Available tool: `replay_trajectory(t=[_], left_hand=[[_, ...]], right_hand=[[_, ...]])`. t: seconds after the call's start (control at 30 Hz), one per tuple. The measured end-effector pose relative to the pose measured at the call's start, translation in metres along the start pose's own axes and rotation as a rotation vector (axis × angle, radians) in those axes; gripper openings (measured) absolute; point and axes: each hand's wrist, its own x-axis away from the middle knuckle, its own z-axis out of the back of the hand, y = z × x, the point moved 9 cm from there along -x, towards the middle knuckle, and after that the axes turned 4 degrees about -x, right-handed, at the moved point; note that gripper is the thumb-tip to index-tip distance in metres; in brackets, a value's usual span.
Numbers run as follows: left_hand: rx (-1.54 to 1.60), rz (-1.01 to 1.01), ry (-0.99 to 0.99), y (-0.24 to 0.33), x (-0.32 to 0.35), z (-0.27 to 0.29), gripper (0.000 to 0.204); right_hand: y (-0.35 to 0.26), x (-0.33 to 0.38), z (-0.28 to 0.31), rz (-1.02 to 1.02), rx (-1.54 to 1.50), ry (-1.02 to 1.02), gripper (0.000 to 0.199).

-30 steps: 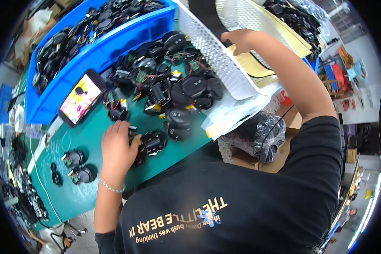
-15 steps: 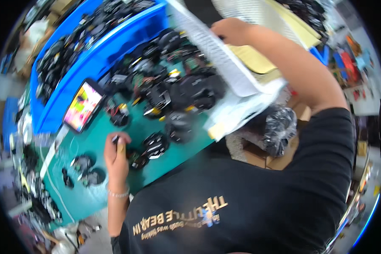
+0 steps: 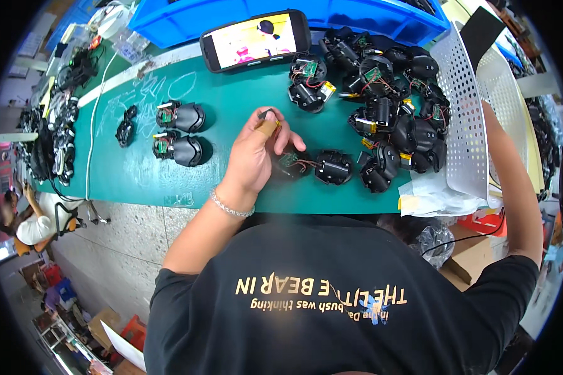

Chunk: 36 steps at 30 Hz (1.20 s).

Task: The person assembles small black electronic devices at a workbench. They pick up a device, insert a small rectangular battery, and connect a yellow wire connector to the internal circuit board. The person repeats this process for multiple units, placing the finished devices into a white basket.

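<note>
On the table (image 3: 244, 94), the device pile (image 3: 381, 112) lies left of the basket (image 3: 463, 119).

From your head, the left fisheye looks steeply down at close range, framing your shirt (image 3: 338, 312) at the bottom and the green worktop (image 3: 238, 90) beyond.

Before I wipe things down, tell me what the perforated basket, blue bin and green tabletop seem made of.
Perforated basket: probably whitish plastic, satin; thin wall, regular holes. 
Blue bin: likely moulded plastic, smooth; even colour, soft highlights. 
Green tabletop: smooth, slight sheen; perhaps rubber mat or laminate, the look leaves it open.
</note>
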Motion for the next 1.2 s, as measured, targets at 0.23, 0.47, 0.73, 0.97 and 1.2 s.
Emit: replay_trajectory(t=[0.23, 0.47, 0.73, 0.97, 1.2], left_hand=[[0.159, 0.011, -0.049, -0.003, -0.003, 0.006, 0.016], [0.149, 0.003, -0.032, -0.001, 0.0, 0.005, 0.012], [0.181, 0.025, -0.025, -0.005, -0.001, 0.008, 0.008], [0.174, 0.035, -0.03, -0.004, -0.002, 0.007, 0.009], [0.156, 0.032, -0.026, -0.006, -0.002, 0.008, 0.01]], right_hand=[[0.012, -0.006, 0.002, -0.073, -0.223, 0.029, 0.028], [0.021, -0.006, 0.002, -0.132, -0.605, 0.078, 0.027], [0.015, 0.001, 0.003, -0.149, -1.047, 0.124, 0.025], [0.053, -0.018, 0.042, 0.063, -0.748, 0.285, 0.021], [0.079, -0.014, 0.103, -0.004, -0.27, 0.438, 0.021]])
